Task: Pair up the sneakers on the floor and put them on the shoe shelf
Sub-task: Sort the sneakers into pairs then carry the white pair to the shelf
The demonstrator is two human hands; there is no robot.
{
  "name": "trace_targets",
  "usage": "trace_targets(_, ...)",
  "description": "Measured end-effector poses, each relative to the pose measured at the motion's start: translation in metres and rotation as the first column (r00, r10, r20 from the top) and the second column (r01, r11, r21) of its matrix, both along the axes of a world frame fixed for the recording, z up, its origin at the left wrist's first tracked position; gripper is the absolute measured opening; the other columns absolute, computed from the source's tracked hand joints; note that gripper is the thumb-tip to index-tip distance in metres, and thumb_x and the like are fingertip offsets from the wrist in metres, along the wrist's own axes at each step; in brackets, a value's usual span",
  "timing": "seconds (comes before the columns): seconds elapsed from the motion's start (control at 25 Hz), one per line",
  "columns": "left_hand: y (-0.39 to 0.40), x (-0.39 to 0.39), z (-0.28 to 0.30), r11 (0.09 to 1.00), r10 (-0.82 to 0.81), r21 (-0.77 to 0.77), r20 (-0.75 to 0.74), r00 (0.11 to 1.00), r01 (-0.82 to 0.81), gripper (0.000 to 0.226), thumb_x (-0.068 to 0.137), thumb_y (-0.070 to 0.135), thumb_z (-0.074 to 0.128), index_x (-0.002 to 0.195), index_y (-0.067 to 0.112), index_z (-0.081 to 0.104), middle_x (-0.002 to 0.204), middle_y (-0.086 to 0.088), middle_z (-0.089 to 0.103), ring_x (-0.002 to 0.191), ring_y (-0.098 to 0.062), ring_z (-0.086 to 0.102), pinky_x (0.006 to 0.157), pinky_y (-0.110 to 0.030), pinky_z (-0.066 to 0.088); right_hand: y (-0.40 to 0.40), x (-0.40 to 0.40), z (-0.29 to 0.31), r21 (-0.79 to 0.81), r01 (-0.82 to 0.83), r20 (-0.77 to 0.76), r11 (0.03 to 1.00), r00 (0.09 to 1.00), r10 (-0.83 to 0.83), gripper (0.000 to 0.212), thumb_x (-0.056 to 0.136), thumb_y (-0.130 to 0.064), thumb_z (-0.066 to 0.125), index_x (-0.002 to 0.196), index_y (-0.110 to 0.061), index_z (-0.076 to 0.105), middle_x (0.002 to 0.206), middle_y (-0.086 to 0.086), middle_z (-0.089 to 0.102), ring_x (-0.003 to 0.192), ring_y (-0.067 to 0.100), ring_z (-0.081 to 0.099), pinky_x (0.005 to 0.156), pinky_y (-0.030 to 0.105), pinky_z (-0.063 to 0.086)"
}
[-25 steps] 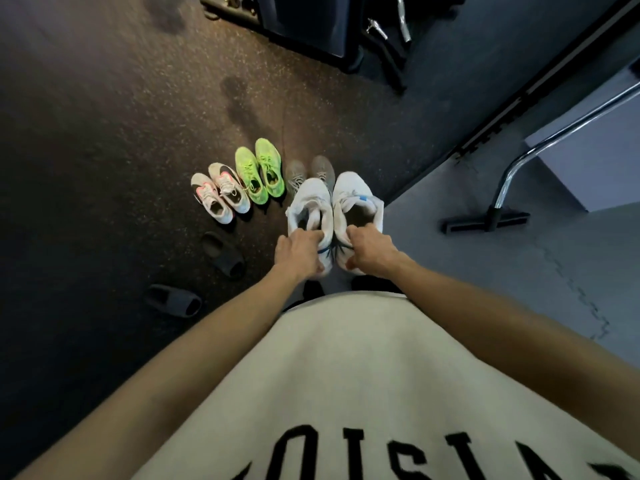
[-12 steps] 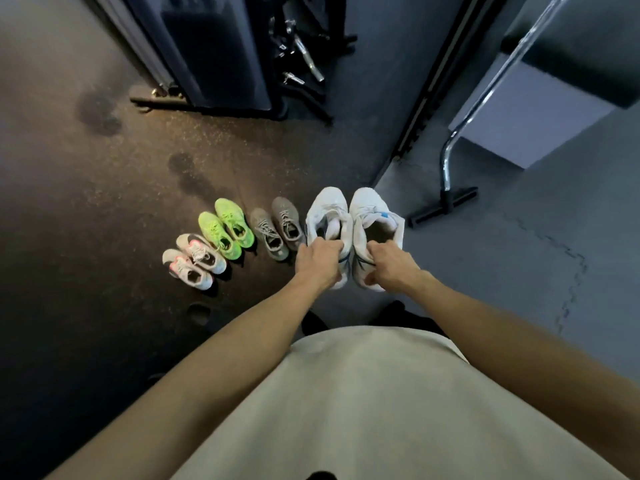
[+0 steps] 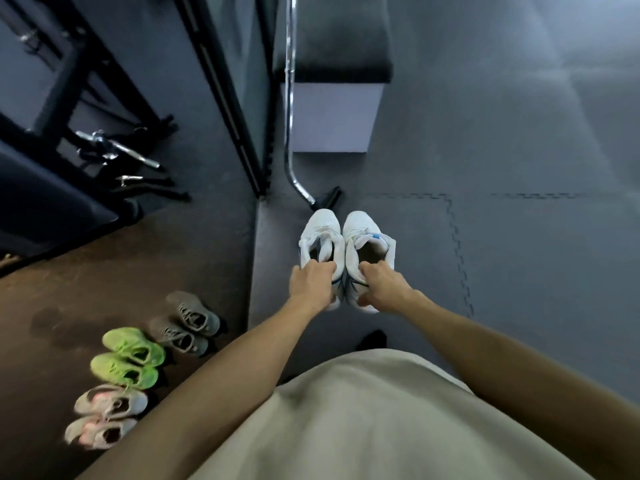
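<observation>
At frame centre, the left hand (image 3: pixel 313 285) grips the heel of the left white sneaker (image 3: pixel 320 233) and the right hand (image 3: pixel 382 289) grips the right white sneaker (image 3: pixel 363 237), held side by side above the grey floor mat (image 3: pixel 519 271). Lower left, grey sneakers (image 3: pixel 187 323), green sneakers (image 3: pixel 128 358) and pink-accented sneakers (image 3: pixel 104 417) sit paired on the floor.

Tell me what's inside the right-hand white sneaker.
The right white sneaker shows a dark opening with a pale lining; the right hand grips its heel, fingers hooked inside. The toe end is hidden.
</observation>
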State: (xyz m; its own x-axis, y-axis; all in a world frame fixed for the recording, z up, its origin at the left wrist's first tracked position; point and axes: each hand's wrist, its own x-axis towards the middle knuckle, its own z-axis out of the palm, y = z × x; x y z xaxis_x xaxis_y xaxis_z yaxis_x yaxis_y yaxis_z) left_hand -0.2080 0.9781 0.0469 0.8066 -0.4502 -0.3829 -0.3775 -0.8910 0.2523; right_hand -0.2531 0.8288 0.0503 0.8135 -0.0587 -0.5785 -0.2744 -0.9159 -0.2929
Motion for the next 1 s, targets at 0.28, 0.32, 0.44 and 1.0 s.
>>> trace_targets(0.28,-0.175,0.026,0.013,0.983,-0.186,0.006,0.010,0.982,0.186,0.013,0.085,0.017,0.064,0.097,0.020,0.058,0.101,-0.008,0.065,0.091,-0.030,0.058,0.074,-0.032,0.035,-0.168,0.005,-0.004,0.001,0.202,0.061,0.979,0.978,-0.202,0.036,0.077,-0.026,0.072,0.087,-0.016,0.039,0.090,0.005,0.050,0.077,0.025,0.048,0.069,0.037,0.044)
trace_targets(0.32,-0.195,0.033,0.015,0.979,-0.205,0.010,0.013,0.979,0.205,0.013,0.085,0.016,0.063,0.097,0.020,0.058,0.101,-0.008,0.065,0.090,-0.030,0.058,0.074,-0.031,0.035,-0.186,0.009,-0.004,0.008,0.230,0.066,0.973,0.971,-0.230,0.036,0.077,-0.026,0.072,0.086,-0.016,0.039,0.089,0.005,0.049,0.077,0.025,0.048,0.068,0.037,0.043)
trace_targets(0.44,-0.260,0.061,0.016,0.967,-0.254,0.015,0.000,0.967,0.254,0.015,0.085,0.013,0.061,0.098,0.020,0.059,0.103,-0.009,0.064,0.088,-0.030,0.056,0.074,-0.031,0.035,-0.245,0.026,-0.004,0.031,0.317,0.087,0.948,0.944,-0.319,0.036,0.075,-0.025,0.073,0.085,-0.015,0.039,0.087,0.003,0.047,0.080,0.027,0.049,0.068,0.037,0.044)
trace_targets(1.0,-0.565,0.281,0.001,0.920,-0.391,-0.014,-0.019,0.920,0.391,0.012,0.084,0.009,0.058,0.093,0.017,0.057,0.095,-0.009,0.061,0.075,-0.026,0.044,0.069,-0.032,0.035,-0.528,0.220,-0.002,-0.002,0.526,0.085,0.850,0.847,-0.524,0.033,0.077,-0.020,0.073,0.087,-0.016,0.042,0.091,0.004,0.049,0.078,0.023,0.047,0.073,0.039,0.048)
